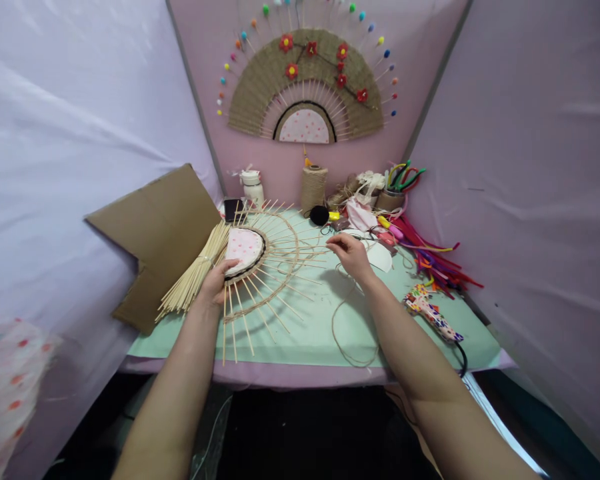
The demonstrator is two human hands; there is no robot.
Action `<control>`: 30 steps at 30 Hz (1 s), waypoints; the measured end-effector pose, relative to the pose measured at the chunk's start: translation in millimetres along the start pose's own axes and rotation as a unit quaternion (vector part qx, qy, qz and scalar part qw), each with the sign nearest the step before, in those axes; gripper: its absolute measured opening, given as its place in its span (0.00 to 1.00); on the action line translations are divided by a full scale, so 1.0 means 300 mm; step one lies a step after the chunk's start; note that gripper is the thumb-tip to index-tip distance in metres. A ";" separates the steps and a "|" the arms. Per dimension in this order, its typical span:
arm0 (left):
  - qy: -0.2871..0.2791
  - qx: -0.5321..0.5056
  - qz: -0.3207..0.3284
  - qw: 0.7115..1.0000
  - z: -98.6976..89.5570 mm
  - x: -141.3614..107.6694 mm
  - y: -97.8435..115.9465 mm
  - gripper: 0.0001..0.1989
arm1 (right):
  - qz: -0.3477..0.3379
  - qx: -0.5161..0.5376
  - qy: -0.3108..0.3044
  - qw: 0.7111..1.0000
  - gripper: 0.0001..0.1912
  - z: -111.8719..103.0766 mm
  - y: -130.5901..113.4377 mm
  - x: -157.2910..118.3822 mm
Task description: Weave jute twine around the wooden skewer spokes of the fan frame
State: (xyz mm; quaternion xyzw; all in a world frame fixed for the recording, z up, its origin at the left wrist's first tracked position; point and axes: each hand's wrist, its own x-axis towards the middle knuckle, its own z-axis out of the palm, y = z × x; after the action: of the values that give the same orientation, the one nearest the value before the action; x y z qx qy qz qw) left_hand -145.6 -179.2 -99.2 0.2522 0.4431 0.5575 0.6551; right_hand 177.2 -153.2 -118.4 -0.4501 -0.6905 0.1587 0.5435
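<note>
2 hands (349,252), 1 gripping 1 stick fan (253,251); 1 twine spool (313,189) behind.

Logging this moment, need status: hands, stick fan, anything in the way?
Left hand holding stick fan by its dotted base. Right hand pinched beside fan's outer edge, contents unclear. Loose twine loop on table, possible snag.

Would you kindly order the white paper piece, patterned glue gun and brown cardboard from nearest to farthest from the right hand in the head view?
1. White paper piece: just right of the right hand.
2. Patterned glue gun: farther right and lower in view.
3. Brown cardboard: on the far left.
</note>
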 end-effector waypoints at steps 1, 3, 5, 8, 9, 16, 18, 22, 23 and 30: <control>0.006 0.003 -0.002 1.000 0.002 -0.002 0.001 0.29 | 0.005 0.007 -0.006 1.000 0.08 -0.002 0.001 0.002; 0.014 0.008 -0.007 1.000 0.007 -0.008 0.004 0.29 | 0.004 0.009 -0.012 1.000 0.09 -0.003 0.001 0.003; 0.015 0.010 -0.010 1.000 0.012 -0.013 0.006 0.29 | 0.006 0.006 -0.008 1.000 0.10 -0.002 0.001 0.002; 0.009 0.009 -0.007 1.000 0.016 -0.019 0.007 0.29 | 0.051 0.007 0.009 0.999 0.11 0.004 0.000 -0.002; 0.008 0.009 -0.005 1.000 0.016 -0.021 0.007 0.29 | 0.074 0.011 0.016 0.997 0.13 0.007 0.000 -0.004; -0.003 0.016 -0.006 1.000 0.031 -0.037 0.001 0.28 | 0.191 0.055 -0.003 0.980 0.21 0.047 0.002 -0.010; -0.010 0.020 -0.015 1.000 0.037 -0.041 -0.006 0.28 | 0.210 0.076 -0.031 0.974 0.23 0.060 -0.003 -0.014; -0.041 0.024 -0.026 0.999 0.038 -0.044 -0.023 0.28 | 0.222 0.097 -0.060 0.968 0.24 0.077 -0.007 -0.020; -0.048 0.024 -0.028 0.998 0.038 -0.044 -0.027 0.28 | 0.223 0.102 -0.050 0.968 0.24 0.080 -0.006 -0.021; -0.124 0.007 -0.061 0.990 0.081 -0.049 -0.068 0.26 | 0.250 0.172 0.015 0.953 0.21 0.128 -0.005 -0.024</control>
State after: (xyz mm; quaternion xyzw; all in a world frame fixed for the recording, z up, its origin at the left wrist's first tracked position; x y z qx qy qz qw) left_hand -114.1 -194.3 -100.0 0.2966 0.3771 0.4779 0.7358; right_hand 142.3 -149.4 -135.5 -0.5101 -0.5102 0.3990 0.5659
